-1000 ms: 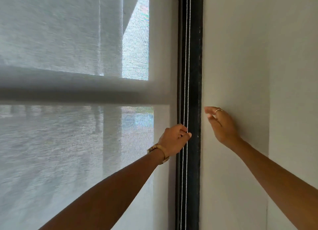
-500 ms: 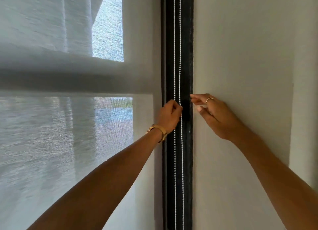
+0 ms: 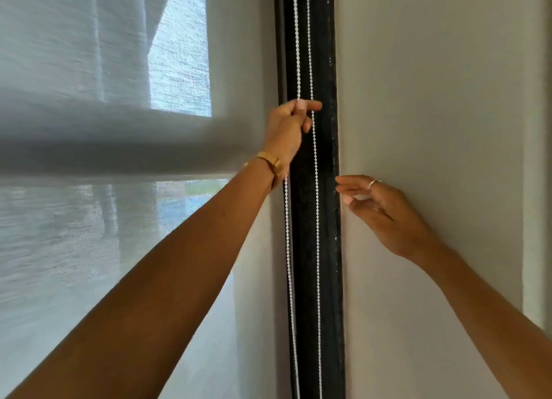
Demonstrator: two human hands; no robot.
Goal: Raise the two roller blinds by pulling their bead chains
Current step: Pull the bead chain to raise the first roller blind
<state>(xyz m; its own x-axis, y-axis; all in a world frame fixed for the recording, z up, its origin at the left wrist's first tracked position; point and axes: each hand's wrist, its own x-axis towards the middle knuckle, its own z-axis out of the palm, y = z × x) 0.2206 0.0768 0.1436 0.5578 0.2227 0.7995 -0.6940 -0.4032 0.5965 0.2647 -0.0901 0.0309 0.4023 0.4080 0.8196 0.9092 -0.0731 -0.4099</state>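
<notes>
A white bead chain (image 3: 316, 219) hangs in two strands down the black window frame (image 3: 328, 160). My left hand (image 3: 286, 127) is pinched on the left strand at about mid height, thumb and fingers closed round it. My right hand (image 3: 385, 213) hovers lower, just right of the frame against the wall, fingers apart and holding nothing. A translucent grey roller blind (image 3: 104, 249) covers the window on the left, hanging down past the bottom of the view.
A plain light wall (image 3: 433, 85) fills the right side. A horizontal window bar (image 3: 119, 142) shows as a dark band behind the blind fabric. My left wrist carries a gold bracelet (image 3: 270, 163).
My left hand has climbed up the chain while gripping the left strand. My right hand has dropped away from the frame and sits lower than the left. The view has shifted.
</notes>
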